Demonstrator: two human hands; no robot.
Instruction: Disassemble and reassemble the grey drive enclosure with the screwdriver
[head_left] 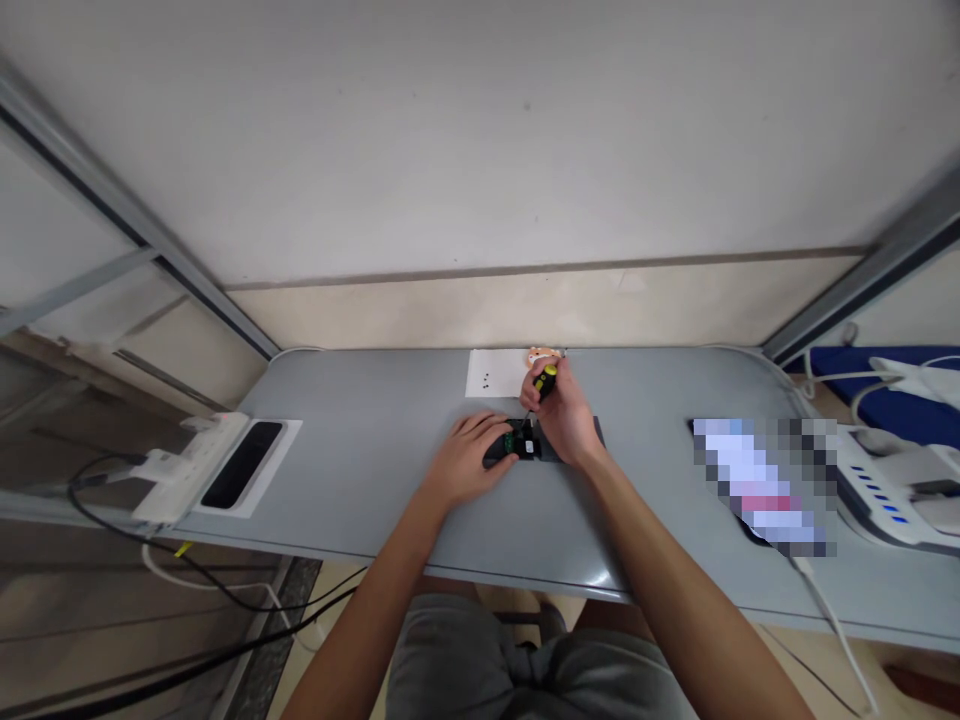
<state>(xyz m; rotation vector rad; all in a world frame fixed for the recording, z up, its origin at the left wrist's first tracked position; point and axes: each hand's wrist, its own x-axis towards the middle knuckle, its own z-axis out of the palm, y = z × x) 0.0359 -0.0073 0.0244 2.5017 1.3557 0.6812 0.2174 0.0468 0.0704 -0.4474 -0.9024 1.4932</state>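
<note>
A black, flat electronic device point(529, 450) with a green circuit board point(509, 441) showing lies on the grey table. My left hand point(471, 457) grips its left end, fingers over the far side and thumb along the near edge. In my right hand point(564, 412) is a black and yellow screwdriver point(546, 380), tilted, its shaft pointing down at the device. Whether the tip touches a screw is too small to tell. Just behind, several tiny dark screws point(486, 380) lie on a white sheet point(475, 372). An orange and white item point(543, 355) is partly hidden behind my right hand.
On the left, a phone point(244, 464) lies on a white box beside a white power strip point(187, 470) with cables. A phone with a blurred screen point(757, 485) and a charging station point(885, 485) stand on the right. The wall bounds the table point(360, 430) at the back.
</note>
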